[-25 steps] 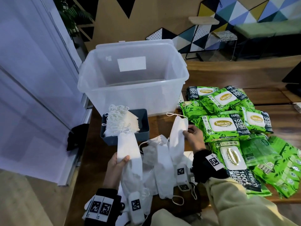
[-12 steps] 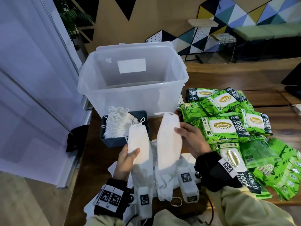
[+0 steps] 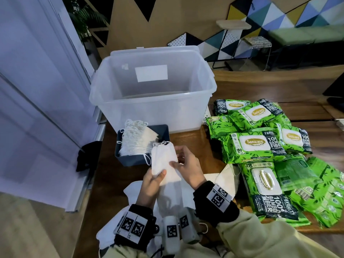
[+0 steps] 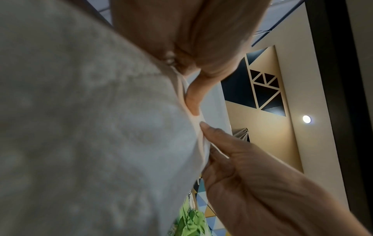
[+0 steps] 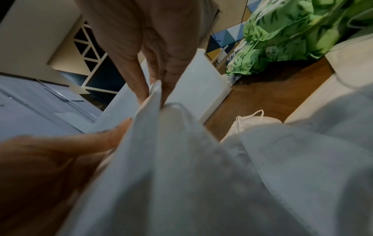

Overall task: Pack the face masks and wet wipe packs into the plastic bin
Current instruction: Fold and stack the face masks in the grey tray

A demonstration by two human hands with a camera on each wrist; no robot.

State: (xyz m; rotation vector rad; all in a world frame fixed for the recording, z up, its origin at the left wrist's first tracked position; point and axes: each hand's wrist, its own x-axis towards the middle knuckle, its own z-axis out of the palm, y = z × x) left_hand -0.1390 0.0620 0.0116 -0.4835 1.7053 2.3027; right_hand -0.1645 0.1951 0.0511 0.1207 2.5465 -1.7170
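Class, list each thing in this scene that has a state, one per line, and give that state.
Clear plastic bin: open, empty.
White face masks in hands: held together by both hands.
Left hand: gripping masks.
Right hand: gripping masks.
Small blue tray: filled with masks.
Green wet wipe packs: piled, unpacked.

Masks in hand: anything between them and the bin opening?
Nothing visible. Both hands, left and right, hold the face masks below the open plastic bin; only its near wall must be cleared.

White face mask [image 4: 84, 127], close to lens, pinched by left hand [image 4: 181, 39] above; right hand [image 4: 262, 183] gripped its edge below.
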